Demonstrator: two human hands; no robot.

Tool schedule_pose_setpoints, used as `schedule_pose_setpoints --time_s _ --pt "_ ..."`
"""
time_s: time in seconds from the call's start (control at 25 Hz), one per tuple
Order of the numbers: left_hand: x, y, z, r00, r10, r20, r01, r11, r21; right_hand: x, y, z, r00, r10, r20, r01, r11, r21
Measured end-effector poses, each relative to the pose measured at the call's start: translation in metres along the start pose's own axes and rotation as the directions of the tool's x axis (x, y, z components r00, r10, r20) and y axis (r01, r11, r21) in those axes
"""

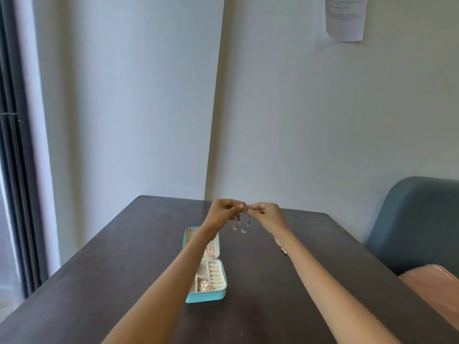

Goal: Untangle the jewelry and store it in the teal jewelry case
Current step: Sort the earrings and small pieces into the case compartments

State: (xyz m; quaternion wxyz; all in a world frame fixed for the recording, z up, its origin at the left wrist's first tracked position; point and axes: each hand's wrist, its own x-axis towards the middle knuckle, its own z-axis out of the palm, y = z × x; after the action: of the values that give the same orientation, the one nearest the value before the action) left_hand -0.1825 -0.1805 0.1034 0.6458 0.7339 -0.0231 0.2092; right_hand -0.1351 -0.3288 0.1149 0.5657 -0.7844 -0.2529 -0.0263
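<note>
A: From your head camera, what are you holding?

B: Your left hand (224,210) and right hand (267,213) each pinch the top of a tangled jewelry piece (242,223), raised above the table (310,256); its clear drops dangle between them.

A: And the teal case (210,297)?

B: It lies open below your left forearm, with some pieces already inside. I'd ease the strands apart gently, letting the drops hang free. A small gold item (283,250) sits beside your right wrist.
</note>
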Motion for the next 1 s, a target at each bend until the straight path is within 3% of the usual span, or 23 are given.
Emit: schedule_pose_setpoints --time_s 0.16,0.36,0.76,1.0 --pt "-0.011 0.005 -0.029 1.000 0.008 -0.030 -0.007 1.000 0.022 -0.008 -0.003 0.013 0.998 0.049 0.051 -0.057 0.984 0.170" --pt "-0.034 0.000 -0.066 0.999 -0.027 -0.038 0.032 0.989 0.143 -0.019 -0.009 0.038 0.978 0.193 0.076 -0.206 0.859 0.468" --pt "-0.078 -0.053 -0.107 0.971 -0.216 -0.103 0.239 0.890 0.387 -0.053 0.006 0.102 0.948 0.277 0.157 -0.318 0.838 0.443" --pt "-0.088 -0.058 -0.103 0.963 -0.240 -0.122 0.268 0.892 0.365 -0.059 0.011 0.117 0.942 0.282 0.181 -0.334 0.833 0.440"
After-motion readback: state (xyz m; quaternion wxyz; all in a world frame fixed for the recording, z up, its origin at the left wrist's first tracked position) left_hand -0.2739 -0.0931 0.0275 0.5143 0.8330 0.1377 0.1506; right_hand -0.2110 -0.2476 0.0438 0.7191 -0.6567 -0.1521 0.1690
